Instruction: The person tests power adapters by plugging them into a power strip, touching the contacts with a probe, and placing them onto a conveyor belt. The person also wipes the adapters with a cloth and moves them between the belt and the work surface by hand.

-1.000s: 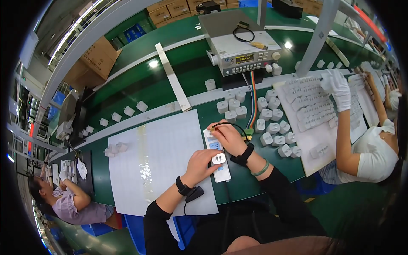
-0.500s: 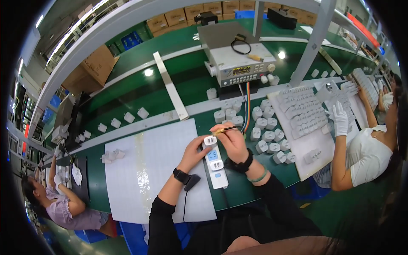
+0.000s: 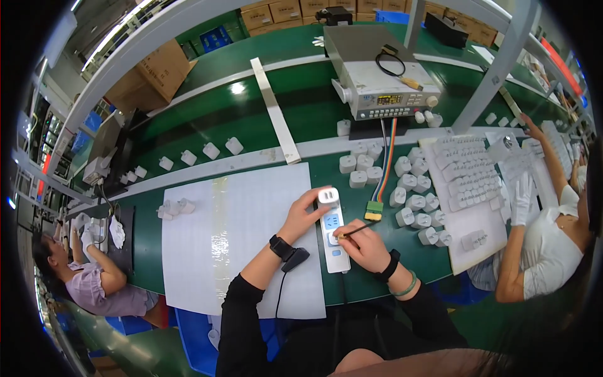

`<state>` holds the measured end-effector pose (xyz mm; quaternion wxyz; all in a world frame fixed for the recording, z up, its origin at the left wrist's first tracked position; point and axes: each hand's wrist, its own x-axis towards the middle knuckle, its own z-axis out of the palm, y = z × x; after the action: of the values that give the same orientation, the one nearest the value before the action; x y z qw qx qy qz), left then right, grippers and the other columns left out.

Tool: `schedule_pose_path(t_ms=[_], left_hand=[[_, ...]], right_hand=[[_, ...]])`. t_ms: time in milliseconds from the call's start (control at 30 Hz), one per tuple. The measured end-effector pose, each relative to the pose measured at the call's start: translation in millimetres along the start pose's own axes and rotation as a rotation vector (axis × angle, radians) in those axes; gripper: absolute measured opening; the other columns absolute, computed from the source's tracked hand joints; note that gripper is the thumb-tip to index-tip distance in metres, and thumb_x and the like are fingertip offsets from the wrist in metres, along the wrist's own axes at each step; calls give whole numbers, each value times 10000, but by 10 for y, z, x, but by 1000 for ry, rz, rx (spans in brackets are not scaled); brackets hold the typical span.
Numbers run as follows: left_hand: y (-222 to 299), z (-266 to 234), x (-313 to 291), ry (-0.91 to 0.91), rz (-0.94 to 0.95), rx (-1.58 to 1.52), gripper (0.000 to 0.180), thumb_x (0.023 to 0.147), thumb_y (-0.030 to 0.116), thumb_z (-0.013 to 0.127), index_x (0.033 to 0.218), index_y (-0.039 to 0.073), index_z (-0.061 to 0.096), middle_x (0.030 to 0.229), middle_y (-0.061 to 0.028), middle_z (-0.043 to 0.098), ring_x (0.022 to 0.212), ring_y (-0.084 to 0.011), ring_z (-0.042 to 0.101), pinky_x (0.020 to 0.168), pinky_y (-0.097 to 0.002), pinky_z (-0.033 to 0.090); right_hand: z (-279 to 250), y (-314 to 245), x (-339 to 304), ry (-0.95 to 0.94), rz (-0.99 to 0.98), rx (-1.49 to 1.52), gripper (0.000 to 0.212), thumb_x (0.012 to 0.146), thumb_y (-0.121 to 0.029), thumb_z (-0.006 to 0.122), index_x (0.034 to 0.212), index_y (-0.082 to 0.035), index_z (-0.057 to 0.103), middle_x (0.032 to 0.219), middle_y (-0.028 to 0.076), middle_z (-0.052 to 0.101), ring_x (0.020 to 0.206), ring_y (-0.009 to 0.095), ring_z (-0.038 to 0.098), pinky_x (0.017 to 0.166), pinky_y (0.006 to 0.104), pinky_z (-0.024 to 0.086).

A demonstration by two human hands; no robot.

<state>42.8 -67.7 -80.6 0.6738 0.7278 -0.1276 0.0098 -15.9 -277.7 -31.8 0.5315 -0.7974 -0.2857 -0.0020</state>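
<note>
A white power strip with blue socket faces lies in front of me, two white USB chargers plugged into it. My left hand is closed about the far charger, its fingers at the charger's side and back. My right hand pinches a cable plug against the near charger, whose face is mostly hidden; I cannot tell whether the plug is inserted. Its black cable runs to a green and yellow connector, joined by rainbow wires to a grey bench meter.
Several loose white chargers stand right of the strip. A white foam sheet lies at left with a few chargers on it. A metal rail crosses behind. A gloved co-worker sits at right beside a charger-filled board; another sits left.
My right hand has brought the cable plug from the far charger to the near one. My left hand stays at the far charger. The whole view has shifted slightly.
</note>
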Motion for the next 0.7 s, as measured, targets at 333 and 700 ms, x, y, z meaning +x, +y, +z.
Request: schedule_pose_path(t_ms=[333,700], left_hand=[[100,-539,1734,207,216,839,528,782,101,677,1288,76,528,1113,-133,613,1003,-274,600,877,-346,486],[28,-1338,1939,-67,-150,1809,215,857,204,508,906,161,712,1041,-47,683,1012,-249,642,717,-488,527]], right_hand=[[25,103,-34,-17,38,128,169,843,-81,653,1012,-76,654,858,60,581,658,161,599,593,269,480],[-26,150,-41,-3,0,170,185,851,-65,628,1035,-67,653,854,70,540,615,141,535,585,249,442]])
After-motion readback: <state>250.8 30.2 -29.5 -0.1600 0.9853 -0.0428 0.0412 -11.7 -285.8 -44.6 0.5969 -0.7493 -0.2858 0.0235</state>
